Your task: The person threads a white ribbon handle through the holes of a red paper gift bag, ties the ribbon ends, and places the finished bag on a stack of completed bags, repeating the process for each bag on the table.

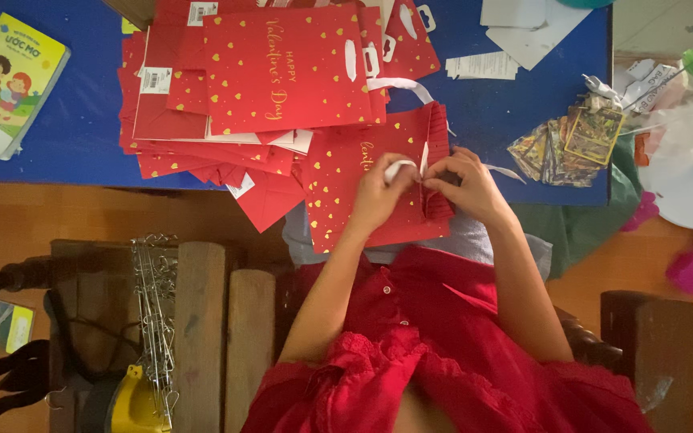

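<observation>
Blue bench [82,120]: bag pile [226,96] left of bag [354,192]; left hand [378,192], right hand [463,186] pinch ribbon [411,167], apparently mid-threading; other handle unclear.

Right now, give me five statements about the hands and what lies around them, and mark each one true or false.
1. Both hands work on a red gift bag with gold hearts. True.
2. The left hand pinches a white ribbon. True.
3. The right hand rests on the children's book. False: it is at the bag's edge; the book lies far left.
4. The table top is green. False: it is blue.
5. A pile of red bags lies beyond the hands. True.
</observation>
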`<state>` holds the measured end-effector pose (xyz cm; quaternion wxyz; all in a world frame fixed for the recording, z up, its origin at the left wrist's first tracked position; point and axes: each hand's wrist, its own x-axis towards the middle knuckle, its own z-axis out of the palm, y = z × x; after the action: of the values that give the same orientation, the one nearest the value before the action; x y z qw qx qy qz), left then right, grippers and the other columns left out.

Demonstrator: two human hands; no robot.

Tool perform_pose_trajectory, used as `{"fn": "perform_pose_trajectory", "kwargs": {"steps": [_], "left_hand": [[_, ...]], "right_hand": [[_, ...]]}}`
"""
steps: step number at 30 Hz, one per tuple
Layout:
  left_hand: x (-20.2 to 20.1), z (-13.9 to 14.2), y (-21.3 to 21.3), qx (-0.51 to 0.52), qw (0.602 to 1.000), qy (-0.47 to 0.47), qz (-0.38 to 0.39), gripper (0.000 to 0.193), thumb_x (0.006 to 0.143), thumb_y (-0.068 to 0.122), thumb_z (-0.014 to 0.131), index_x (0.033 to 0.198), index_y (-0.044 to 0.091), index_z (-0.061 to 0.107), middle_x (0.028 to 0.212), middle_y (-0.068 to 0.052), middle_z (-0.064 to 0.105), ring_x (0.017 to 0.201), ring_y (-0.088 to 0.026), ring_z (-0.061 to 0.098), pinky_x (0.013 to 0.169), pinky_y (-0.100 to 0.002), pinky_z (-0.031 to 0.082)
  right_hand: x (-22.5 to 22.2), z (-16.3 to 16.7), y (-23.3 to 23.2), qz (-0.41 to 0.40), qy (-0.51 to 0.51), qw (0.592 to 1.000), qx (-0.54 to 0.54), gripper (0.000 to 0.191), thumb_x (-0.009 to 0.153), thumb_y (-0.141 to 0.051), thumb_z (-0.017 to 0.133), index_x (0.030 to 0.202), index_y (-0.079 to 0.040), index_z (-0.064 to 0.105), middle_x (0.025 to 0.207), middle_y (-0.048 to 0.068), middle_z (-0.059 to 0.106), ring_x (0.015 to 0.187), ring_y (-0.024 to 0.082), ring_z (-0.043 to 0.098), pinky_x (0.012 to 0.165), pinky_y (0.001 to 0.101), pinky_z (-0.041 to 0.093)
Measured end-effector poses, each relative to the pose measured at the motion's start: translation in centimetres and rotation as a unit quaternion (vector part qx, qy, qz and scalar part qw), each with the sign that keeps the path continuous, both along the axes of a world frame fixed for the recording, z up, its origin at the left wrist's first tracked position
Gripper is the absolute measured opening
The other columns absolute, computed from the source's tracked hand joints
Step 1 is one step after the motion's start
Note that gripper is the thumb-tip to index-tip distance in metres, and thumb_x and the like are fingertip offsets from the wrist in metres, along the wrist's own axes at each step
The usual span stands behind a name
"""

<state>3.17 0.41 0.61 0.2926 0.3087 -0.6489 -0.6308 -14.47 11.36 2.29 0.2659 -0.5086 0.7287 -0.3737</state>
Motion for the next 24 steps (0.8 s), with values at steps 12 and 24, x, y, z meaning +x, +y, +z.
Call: {"fn": "perform_pose_trajectory", "kwargs": {"steps": [12, 24], "left_hand": [[-0.2, -0.3, 0.2, 0.004, 1.0, -0.03, 0.004, 0.015, 0.104, 0.019, 0.06, 0.105, 0.005, 0.064, 0.084, -0.003, 0.073, 0.073, -0.01, 0.07, 0.066, -0.029, 0.056], [0.4, 1.1, -0.3, -0.036, 0.996, -0.056, -0.06, 0.021, 0.092, 0.013, 0.072, 0.11, 0.004, 0.07, 0.094, -0.005, 0.076, 0.086, -0.014, 0.07, 0.079, -0.031, 0.056]], "right_hand": [[0.0, 0.0, -0.1, 0.023, 0.021, 0.998, -0.052, 0.014, 0.083, -0.016, 0.081, 0.093, -0.008, 0.075, 0.091, 0.007, 0.073, 0.108, 0.027, 0.063, 0.107, 0.0445, 0.04], [0.1, 0.4, -0.1, 0.002, -0.01, 1.0, -0.019, 0.013, 0.083, -0.017, 0.08, 0.091, -0.009, 0.074, 0.076, 0.003, 0.067, 0.079, 0.02, 0.061, 0.111, 0.0415, 0.043]]}}
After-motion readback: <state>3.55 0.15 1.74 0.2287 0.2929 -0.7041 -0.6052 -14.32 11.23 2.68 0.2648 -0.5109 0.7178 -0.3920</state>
